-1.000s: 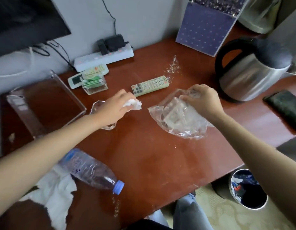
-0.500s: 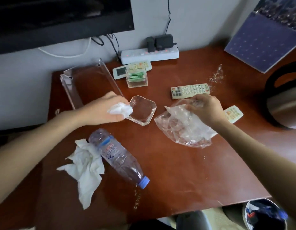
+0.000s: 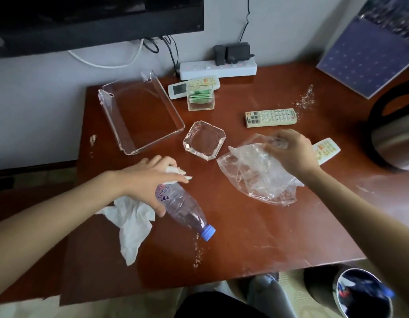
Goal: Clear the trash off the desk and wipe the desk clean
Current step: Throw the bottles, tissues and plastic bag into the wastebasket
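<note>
The left hand is positioned over the base end of a plastic water bottle that lies on its side on the red-brown worktop. The fingers are curled around a small wad of white tissue, which protrudes from the fingertips; the thumb extends down beside the bottle wall. Whether the hand grips the bottle itself cannot be determined. The bottle's blue cap points toward the near edge of the worktop. A larger crumpled white tissue lies on the worktop just beside the bottle, partly under the left wrist.

The right hand is closed on the upper edge of a clear plastic bag, pinching the film between thumb and fingers. The rest of the bag rests crumpled on the worktop.

A glass ashtray sits between the two hands, apart from both. A clear acrylic tray stands behind it to the left. One remote control lies beyond the right hand; a second remote control is partly hidden by that hand. Scattered crumbs lie at the far right of the worktop, and further crumbs lie near the bottle cap. A waste bin stands on the floor below the near right corner.
</note>
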A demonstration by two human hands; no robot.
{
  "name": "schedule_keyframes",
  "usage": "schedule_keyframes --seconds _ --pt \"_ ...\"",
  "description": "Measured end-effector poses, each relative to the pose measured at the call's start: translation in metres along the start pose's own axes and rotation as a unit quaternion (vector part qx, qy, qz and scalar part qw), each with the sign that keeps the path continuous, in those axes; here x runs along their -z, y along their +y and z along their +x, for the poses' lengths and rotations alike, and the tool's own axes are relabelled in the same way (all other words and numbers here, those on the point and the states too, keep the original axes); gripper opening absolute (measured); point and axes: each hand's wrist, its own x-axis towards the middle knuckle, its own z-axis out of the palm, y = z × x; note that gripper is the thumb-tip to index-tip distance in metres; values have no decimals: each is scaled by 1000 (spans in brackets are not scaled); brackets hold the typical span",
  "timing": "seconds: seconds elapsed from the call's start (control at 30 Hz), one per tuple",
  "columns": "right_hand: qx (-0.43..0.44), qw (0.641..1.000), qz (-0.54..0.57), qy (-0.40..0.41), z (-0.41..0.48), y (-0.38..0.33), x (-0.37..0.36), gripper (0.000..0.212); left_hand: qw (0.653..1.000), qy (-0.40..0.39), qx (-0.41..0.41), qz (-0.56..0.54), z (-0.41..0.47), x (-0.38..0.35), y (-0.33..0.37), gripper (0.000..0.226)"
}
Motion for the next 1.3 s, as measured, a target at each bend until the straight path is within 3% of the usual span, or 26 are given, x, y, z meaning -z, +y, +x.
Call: schedule_keyframes --seconds 0.1,0.2,0.33,0.4,0.53,0.63,0.73,0.8,0.87,1.07,1.2,1.23,1.3 --pt "5 1000 6 -14 -6 -6 -7 17 990 18 -39 134 11 -16 -3 99" --pt "4 1000 7 -17 -11 -13 -9 16 987 44 -68 137 25 -14 -4 82" --pt "-24 999 28 6 -13 -19 -3 15 985 166 -37 -25 20 11 -10 60" --pt "-72 994 76 21 -11 -21 2 10 969 230 3 -89 8 28 -19 66" --pt "-105 986 130 26 -8 -29 8 19 942 287 102 -140 -24 35 -46 79" --pt "-64 984 160 -44 -17 -44 -2 15 903 331 179 -205 -47 12 -56 89" --pt "-3 976 173 -130 -34 -62 -24 13 840 375 222 -324 -58 -9 -59 84" --pt "44 969 144 -194 -46 -76 -43 18 819 374 232 -369 -61 -19 -62 82" --pt "66 962 130 -230 -56 -94 -64 10 820 364 236 -373 -65 -25 -67 84" --pt "106 953 83 -272 -79 -152 -126 15 834 332 207 -388 -78 -30 -101 78" --pt "68 957 16 -283 -88 -186 -184 17 846 311 165 -400 -93 -47 -127 73" --pt "46 959 -1 -279 -90 -192 -200 22 849 307 152 -402 -96 -52 -133 68" --pt "4 962 -42 -270 -95 -202 -229 52 857 302 133 -395 -100 -60 -144 55"
